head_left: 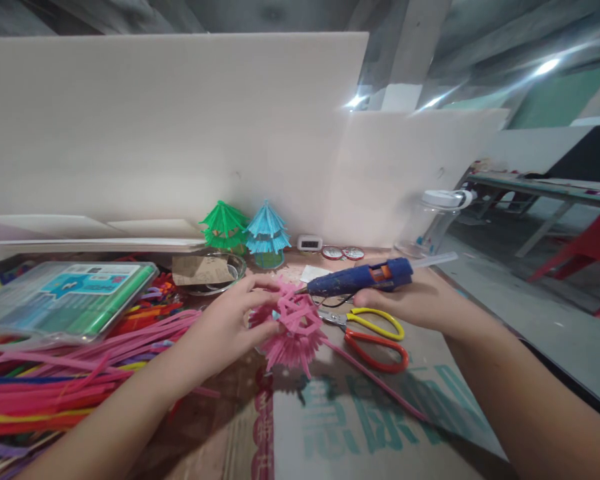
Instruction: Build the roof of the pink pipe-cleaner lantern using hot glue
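My left hand [250,313] pinches the side of a pink pipe-cleaner piece [293,340], with a fringed skirt below and looped strips on top. From the right, my right hand [405,297] grips a blue hot glue gun [357,277], a clear glue stick jutting from its back end. The gun's nozzle points left and meets or nearly meets the top of the pink piece. A long pink pipe cleaner [375,380] trails from the piece toward the lower right. Beneath the gun lie scissors [377,340] with one yellow and one red handle.
Bundles of coloured pipe cleaners [45,400] and a clear plastic case [65,300] fill the left. Behind stand a green tiered tree [223,227], a blue one [267,233], a small digital timer [310,243] and a clear bottle [427,223]. Printed cardboard [380,433] covers the table.
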`<state>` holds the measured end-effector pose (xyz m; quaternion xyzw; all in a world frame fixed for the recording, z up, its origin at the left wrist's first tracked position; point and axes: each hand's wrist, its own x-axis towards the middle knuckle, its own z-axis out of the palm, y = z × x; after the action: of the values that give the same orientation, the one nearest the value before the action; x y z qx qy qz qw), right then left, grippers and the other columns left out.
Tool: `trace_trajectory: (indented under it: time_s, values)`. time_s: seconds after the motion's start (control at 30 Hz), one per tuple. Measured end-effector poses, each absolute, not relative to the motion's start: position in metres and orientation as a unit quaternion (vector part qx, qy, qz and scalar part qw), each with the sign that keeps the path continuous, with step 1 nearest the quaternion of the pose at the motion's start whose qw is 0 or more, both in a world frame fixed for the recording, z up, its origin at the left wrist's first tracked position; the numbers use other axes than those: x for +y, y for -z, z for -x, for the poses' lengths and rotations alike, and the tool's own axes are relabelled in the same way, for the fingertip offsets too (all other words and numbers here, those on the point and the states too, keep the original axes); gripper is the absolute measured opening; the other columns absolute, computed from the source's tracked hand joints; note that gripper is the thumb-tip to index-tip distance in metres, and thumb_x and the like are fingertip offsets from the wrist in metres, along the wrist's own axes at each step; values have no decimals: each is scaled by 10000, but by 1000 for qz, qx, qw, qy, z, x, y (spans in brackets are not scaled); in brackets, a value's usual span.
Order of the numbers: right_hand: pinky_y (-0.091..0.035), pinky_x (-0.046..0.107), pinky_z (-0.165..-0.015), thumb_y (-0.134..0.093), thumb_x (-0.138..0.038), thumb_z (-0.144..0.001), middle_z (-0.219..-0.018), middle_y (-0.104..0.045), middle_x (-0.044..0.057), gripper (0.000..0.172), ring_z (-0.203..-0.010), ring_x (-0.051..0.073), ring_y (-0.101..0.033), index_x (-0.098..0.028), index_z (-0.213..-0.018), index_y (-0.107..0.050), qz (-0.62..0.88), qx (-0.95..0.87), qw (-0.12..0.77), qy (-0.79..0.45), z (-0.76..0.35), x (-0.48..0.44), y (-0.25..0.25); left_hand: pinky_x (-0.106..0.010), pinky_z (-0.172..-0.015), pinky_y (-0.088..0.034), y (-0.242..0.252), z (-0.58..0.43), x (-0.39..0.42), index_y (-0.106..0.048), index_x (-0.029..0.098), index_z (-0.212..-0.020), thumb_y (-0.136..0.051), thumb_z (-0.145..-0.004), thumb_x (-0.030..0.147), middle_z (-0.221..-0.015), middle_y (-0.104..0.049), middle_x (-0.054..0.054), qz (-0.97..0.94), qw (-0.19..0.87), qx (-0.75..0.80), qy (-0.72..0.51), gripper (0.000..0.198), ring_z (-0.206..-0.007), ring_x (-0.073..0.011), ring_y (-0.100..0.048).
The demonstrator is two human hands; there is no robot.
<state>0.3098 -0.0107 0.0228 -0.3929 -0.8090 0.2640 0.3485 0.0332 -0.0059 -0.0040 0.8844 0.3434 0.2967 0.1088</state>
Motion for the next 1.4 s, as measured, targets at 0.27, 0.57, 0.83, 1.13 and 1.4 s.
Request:
trace_trajectory:
  time_s: [0.27,0.57,0.83,1.13,1.4]
  values:
    - [-543,409,-951,-676,-566,-777,-1102,-753,10,430,-1029,272,-699,-303,-1113,-732,400,-808,338,-271,-311,-10,-22,-370,-1016,-469,4,-33,-6,-699,228,-1040,-624,-873,257,-1220,-608,-63,-884,113,351,-289,185,-1152,-218,-583]
    - [-536,420,-974,-672,-552,-785,-1124,-742,-26,400,-1068,284,-684,-327,-1111,-730,407,-806,328,-278,-310,-11,-25,-395,-1018,-463,4,-33,-7,-700,242,-1040,-624,-881,280,-1216,-609,-61,-882,120,352,-290,180,-1150,-230,-578]
    - [-569,423,-920,-687,-573,-759,-1017,-769,-35,368,-996,291,-709,-337,-1035,-750,415,-800,336,-274,-308,-12,-26,-375,-1032,-453,3,-33,-7,-701,242,-1030,-622,-885,283,-1239,-600,-54,-883,123,356,-281,170,-1177,-230,-565]
    - [-530,392,-984,-700,-520,-765,-1052,-761,-28,327,-1035,274,-697,-333,-1030,-749,390,-800,342,-303,-306,-10,-28,-383,-1032,-444,4,-33,-8,-695,241,-1033,-613,-897,292,-1232,-591,-54,-884,123,355,-279,167,-1175,-226,-554]
    - [-576,378,-897,-710,-543,-742,-991,-774,-36,297,-979,274,-714,-327,-939,-764,408,-795,343,-292,-308,-10,-27,-390,-1030,-456,3,-34,-7,-701,246,-1026,-614,-885,283,-1214,-608,-54,-881,115,358,-287,170,-1159,-230,-570]
